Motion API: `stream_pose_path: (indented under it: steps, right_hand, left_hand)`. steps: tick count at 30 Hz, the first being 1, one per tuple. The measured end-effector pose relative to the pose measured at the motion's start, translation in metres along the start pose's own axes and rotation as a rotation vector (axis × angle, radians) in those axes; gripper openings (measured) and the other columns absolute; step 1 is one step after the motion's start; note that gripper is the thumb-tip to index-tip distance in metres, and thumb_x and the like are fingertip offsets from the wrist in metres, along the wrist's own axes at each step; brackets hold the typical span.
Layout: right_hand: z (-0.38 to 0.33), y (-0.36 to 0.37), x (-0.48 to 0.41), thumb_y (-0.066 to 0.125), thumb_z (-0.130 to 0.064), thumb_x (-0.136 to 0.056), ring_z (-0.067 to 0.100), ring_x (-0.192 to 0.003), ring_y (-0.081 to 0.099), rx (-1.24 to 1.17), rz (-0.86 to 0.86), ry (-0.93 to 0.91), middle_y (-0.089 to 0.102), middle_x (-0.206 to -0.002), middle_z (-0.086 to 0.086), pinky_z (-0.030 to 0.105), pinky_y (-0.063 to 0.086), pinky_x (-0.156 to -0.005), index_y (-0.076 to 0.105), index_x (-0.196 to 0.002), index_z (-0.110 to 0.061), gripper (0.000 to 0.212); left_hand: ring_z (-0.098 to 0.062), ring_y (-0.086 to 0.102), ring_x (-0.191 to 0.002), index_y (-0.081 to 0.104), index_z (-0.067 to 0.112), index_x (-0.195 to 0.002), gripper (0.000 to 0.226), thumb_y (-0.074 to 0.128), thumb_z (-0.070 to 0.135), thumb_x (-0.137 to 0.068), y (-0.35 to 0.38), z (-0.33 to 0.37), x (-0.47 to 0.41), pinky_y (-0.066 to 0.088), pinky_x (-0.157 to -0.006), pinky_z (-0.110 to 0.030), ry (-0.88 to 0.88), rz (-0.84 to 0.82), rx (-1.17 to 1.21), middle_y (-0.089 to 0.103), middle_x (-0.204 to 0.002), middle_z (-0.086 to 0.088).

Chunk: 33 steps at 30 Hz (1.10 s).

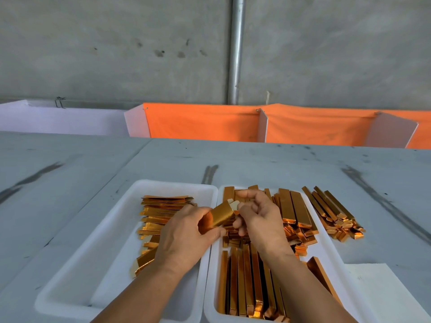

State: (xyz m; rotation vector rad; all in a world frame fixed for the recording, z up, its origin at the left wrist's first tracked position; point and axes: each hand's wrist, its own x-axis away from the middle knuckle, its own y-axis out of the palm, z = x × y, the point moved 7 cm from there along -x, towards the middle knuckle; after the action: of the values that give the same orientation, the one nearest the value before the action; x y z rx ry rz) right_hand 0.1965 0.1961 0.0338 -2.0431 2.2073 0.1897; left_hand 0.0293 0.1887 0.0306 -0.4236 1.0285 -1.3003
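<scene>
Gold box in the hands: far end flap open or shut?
Open: the gold box, gripped by the left hand, shows a pale flap standing out at its far end, pinched by the right hand.

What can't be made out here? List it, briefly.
All in the head view:
- gold box: near end covered by the left hand; flap partly behind the right hand.
- flat blanks in left tray: partly behind left hand.
- right tray: near end cut off by bottom edge.

Nothing readable: no text, label, brand or number on the gold box (220,215), trays (163,184), table (70,171), orange cloth (203,122) or wall (116,54).
</scene>
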Motion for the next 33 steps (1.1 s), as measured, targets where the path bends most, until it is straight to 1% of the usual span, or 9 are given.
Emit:
stream_pose_path:
  steps: [3,5,6,10,14,18,27,30,33]
  right_hand:
    - [-0.002,-0.003,0.002,0.054,-0.013,-0.100,0.015,-0.051,0.058,0.042,0.045,-0.060,0.065,-0.062,0.001,0.027,0.052,-0.052,0.061,-0.098,-0.027,0.016]
    - [-0.006,-0.006,0.003,0.059,-0.014,-0.095,0.022,-0.061,0.061,0.143,0.093,-0.136,0.065,-0.071,0.003,0.031,0.055,-0.057,0.062,-0.089,-0.029,0.017]
    - [-0.009,-0.006,0.004,0.061,-0.013,-0.093,0.022,-0.065,0.060,0.210,0.108,-0.180,0.064,-0.074,0.003,0.030,0.054,-0.059,0.062,-0.085,-0.029,0.018]
    - [-0.021,0.000,0.007,0.067,-0.014,-0.089,0.000,-0.080,0.057,0.449,0.128,-0.324,0.058,-0.094,-0.011,0.010,0.047,-0.068,0.064,-0.080,-0.031,0.019]
    - [-0.019,0.002,0.007,0.067,-0.022,-0.092,-0.008,-0.090,0.053,0.517,0.114,-0.330,0.056,-0.104,-0.012,0.006,0.046,-0.072,0.069,-0.094,-0.033,0.012]
    - [-0.018,0.003,0.006,0.066,-0.024,-0.092,-0.011,-0.090,0.053,0.527,0.113,-0.326,0.056,-0.108,-0.010,0.004,0.046,-0.072,0.070,-0.104,-0.029,0.014]
    - [-0.017,0.005,0.006,0.067,-0.024,-0.093,-0.002,-0.086,0.056,0.542,0.090,-0.341,0.058,-0.106,-0.012,0.011,0.049,-0.070,0.071,-0.107,-0.029,0.015]
    - [-0.014,0.003,0.004,0.066,-0.024,-0.093,-0.003,-0.078,0.057,0.510,0.104,-0.298,0.059,-0.105,-0.013,0.013,0.050,-0.066,0.067,-0.109,-0.029,0.017]
    - [-0.010,0.002,0.004,0.057,-0.019,-0.098,0.004,-0.070,0.062,0.420,0.089,-0.239,0.066,-0.095,-0.011,0.019,0.055,-0.065,0.063,-0.109,-0.032,0.017]
  left_hand:
    - [-0.007,0.052,-0.083,0.055,0.035,-0.097,0.035,0.064,0.063,-0.078,-0.003,0.000,-0.001,0.044,-0.068,-0.018,0.000,0.027,-0.022,0.053,-0.091,0.015]
    - [-0.007,0.052,-0.078,0.052,0.034,-0.092,0.033,0.062,0.064,-0.079,-0.006,-0.001,-0.001,0.040,-0.063,-0.016,-0.029,0.055,-0.032,0.054,-0.087,0.014]
    - [-0.006,0.052,-0.075,0.051,0.034,-0.090,0.033,0.061,0.064,-0.079,-0.008,-0.002,-0.002,0.038,-0.061,-0.016,-0.042,0.070,-0.034,0.053,-0.084,0.014]
    - [-0.001,0.047,-0.065,0.045,0.036,-0.088,0.034,0.059,0.066,-0.080,-0.013,-0.004,-0.002,0.031,-0.053,-0.013,-0.071,0.114,-0.084,0.049,-0.078,0.015]
    - [0.002,0.044,-0.062,0.042,0.039,-0.088,0.035,0.056,0.069,-0.078,-0.013,-0.003,-0.001,0.027,-0.050,-0.012,-0.078,0.129,-0.122,0.046,-0.076,0.017]
    - [-0.002,0.045,-0.063,0.039,0.039,-0.089,0.036,0.054,0.069,-0.078,-0.013,0.000,0.000,0.029,-0.050,-0.014,-0.056,0.149,-0.132,0.046,-0.078,0.014]
    - [-0.002,0.047,-0.059,0.039,0.037,-0.093,0.034,0.054,0.066,-0.082,-0.006,0.006,0.001,0.028,-0.051,-0.012,0.015,0.077,-0.106,0.044,-0.070,0.013]
    - [-0.002,0.049,-0.060,0.040,0.037,-0.094,0.034,0.053,0.066,-0.083,-0.006,0.007,0.002,0.034,-0.052,-0.014,0.033,0.076,-0.098,0.044,-0.068,0.014]
    - [-0.001,0.048,-0.056,0.036,0.039,-0.093,0.033,0.051,0.066,-0.083,-0.007,0.010,0.003,0.031,-0.051,-0.013,0.047,0.076,-0.081,0.044,-0.065,0.013]
